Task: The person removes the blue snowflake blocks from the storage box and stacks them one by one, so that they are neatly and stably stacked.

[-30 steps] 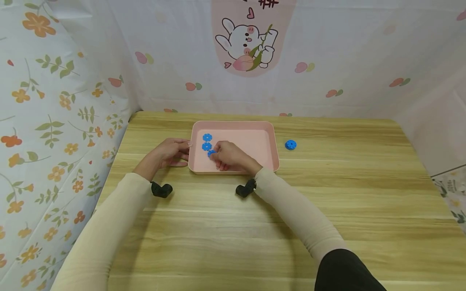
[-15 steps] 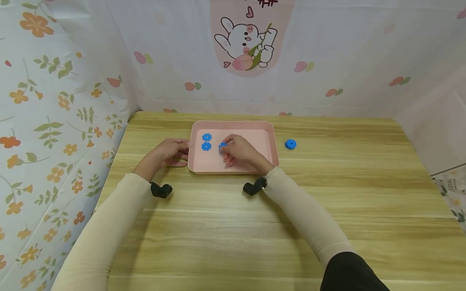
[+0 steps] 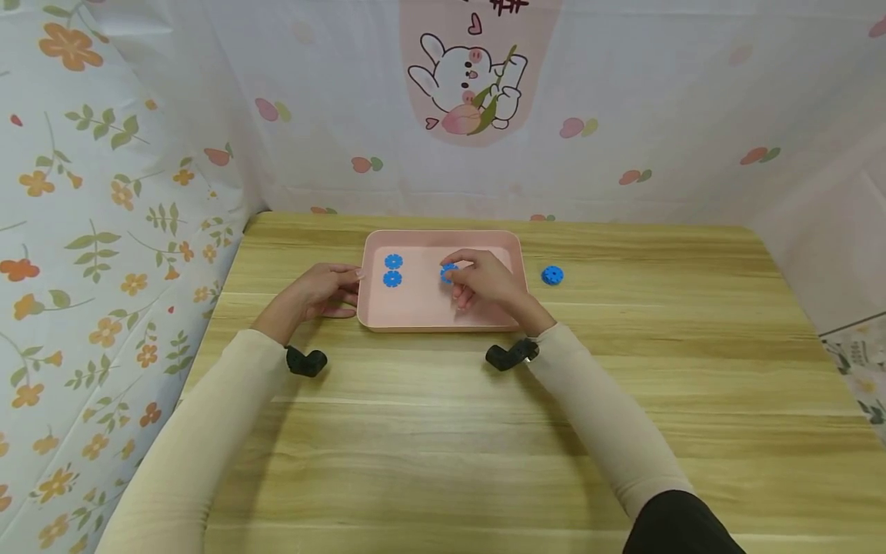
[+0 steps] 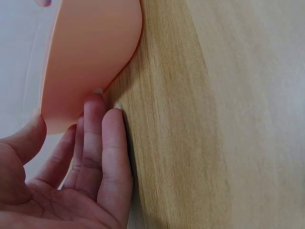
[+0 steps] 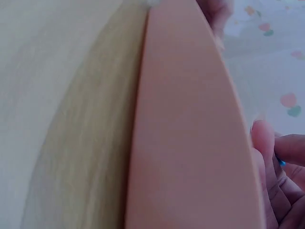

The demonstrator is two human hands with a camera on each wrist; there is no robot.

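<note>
In the head view, my right hand pinches a blue interlocking disc between thumb and fingers, over the middle of a shallow pink tray. Two more blue notched discs, an upper disc and a lower disc, lie one behind the other inside the tray's left part. My left hand rests at the tray's left side. The left wrist view shows its thumb at the rim and its extended fingers against the outer wall. In the right wrist view, the tray's wall hides most of the held disc.
To the right of the tray, a small stack of blue discs sits on the wooden table. A patterned cloth hangs behind the table's back edge, with a floral cloth at the left.
My right hand has lifted the disc from the row at the tray's left and carried it rightward to the middle. My left hand stays at the tray's side.
</note>
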